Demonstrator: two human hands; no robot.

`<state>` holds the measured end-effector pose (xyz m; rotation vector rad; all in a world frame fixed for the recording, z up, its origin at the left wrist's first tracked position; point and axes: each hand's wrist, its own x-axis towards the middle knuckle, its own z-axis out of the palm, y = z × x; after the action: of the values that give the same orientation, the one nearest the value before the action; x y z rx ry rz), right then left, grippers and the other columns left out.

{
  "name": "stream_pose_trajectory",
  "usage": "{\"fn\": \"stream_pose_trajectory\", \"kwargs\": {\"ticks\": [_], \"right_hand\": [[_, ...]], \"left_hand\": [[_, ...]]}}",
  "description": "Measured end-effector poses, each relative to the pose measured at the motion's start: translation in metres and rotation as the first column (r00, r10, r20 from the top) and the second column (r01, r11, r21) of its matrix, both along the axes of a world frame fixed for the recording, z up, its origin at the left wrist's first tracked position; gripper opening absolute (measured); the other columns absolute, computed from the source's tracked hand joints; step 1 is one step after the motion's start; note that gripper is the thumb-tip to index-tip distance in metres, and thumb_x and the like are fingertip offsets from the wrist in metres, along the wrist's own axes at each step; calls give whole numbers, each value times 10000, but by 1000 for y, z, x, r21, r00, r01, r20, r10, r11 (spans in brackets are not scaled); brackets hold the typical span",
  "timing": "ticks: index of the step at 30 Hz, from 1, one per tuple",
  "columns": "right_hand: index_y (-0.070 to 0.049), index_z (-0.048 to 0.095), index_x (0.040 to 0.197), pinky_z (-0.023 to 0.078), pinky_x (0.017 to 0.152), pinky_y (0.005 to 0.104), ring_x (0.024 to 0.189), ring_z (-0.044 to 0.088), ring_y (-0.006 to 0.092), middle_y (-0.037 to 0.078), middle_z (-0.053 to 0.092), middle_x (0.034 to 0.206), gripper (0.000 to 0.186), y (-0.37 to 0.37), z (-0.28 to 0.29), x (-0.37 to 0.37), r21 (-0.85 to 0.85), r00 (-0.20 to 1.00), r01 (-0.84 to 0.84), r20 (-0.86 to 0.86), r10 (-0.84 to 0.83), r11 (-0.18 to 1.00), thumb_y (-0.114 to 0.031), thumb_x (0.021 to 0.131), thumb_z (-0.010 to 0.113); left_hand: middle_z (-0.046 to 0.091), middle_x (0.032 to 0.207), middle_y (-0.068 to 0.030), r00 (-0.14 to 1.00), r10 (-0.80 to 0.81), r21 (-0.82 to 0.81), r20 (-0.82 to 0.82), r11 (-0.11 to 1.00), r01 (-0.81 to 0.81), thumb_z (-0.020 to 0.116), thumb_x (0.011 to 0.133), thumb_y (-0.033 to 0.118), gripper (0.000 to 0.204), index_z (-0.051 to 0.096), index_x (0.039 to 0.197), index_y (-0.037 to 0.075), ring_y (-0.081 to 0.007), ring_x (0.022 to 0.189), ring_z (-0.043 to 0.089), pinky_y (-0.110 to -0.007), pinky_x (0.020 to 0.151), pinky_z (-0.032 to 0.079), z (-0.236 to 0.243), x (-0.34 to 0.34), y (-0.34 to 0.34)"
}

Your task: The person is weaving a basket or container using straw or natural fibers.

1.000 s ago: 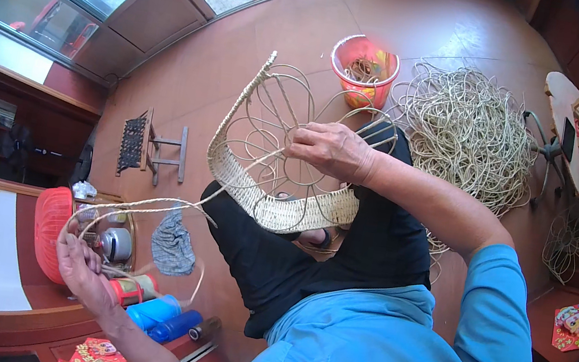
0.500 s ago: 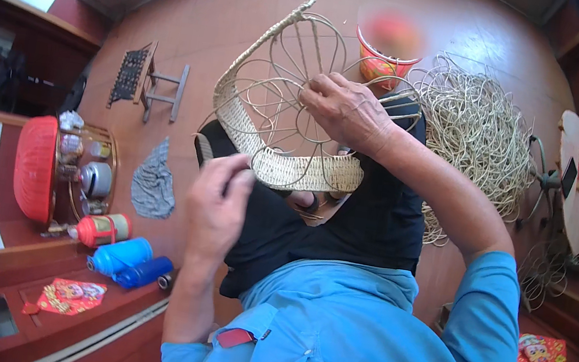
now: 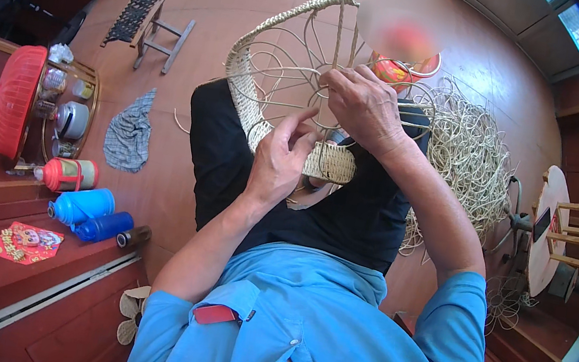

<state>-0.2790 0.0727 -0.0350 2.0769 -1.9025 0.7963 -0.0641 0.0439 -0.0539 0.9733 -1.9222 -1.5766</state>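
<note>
A woven piece with a pale plaited band (image 3: 246,93) and looped cane strands (image 3: 281,72) rests over my lap, tilted up at its far left. My right hand (image 3: 365,106) is closed on the cane strands where the loops meet at the middle. My left hand (image 3: 282,156) is in front of the near part of the band, its index finger stretched toward the loops and the thumb apart from it. Whether its lower fingers touch the band, I cannot make out.
A large tangle of cane strands (image 3: 466,161) lies on the floor to the right, near a red bucket (image 3: 393,73). On the left are a low stool (image 3: 152,25), a grey cloth (image 3: 130,133) and several bottles (image 3: 82,205). A round-topped wooden stand (image 3: 546,224) is far right.
My left hand has moved up and right, from beside the woven band to in front of it. My right hand stays on the cane strands. The whole view has turned somewhat.
</note>
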Motion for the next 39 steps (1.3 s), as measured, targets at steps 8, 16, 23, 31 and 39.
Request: {"fn": "stream_pose_trajectory", "kwargs": {"ticks": [8,16,23,31,39], "right_hand": [[-108,626,1358,590,883,535,1088,741,382,161,772,1050,407,0,30,4,295,991,26,115,-63,955,-59,954,619],[-94,640,1324,575,943,543,1158,742,382,170,790,1089,362,3,42,-3,430,981,-17,180,-67,903,-93,963,603],[-94,652,1154,589,893,500,1021,726,365,124,739,1021,195,4,16,-13,155,975,-200,133,180,968,-135,965,677],[-119,662,1114,604,791,443,954,722,302,77,642,1002,220,-2,-6,-23,-70,977,-211,-11,211,975,-257,979,767],[-108,658,1084,627,775,416,911,755,297,81,650,977,256,-8,-22,-18,-165,990,-131,-82,119,978,-315,984,771]], "left_hand": [[740,1093,-97,928,-42,395,-369,897,198,668,1105,166,758,291,1751,43,-130,913,662,-298,871,557,-12,-30,1],[698,929,-40,987,-35,114,-156,992,53,639,1129,282,351,623,1358,15,-110,773,620,-293,736,513,-23,-46,-2],[450,652,75,985,-1,317,-175,947,57,600,1159,374,396,660,907,74,-32,570,389,-269,496,266,-3,-17,-1],[489,695,68,954,-62,74,295,996,42,728,1098,278,286,659,925,61,-16,610,424,-235,541,314,14,111,12],[676,683,-48,506,130,-18,853,975,-220,799,975,365,345,747,898,33,-151,655,636,-372,635,493,-18,366,-38]]}}
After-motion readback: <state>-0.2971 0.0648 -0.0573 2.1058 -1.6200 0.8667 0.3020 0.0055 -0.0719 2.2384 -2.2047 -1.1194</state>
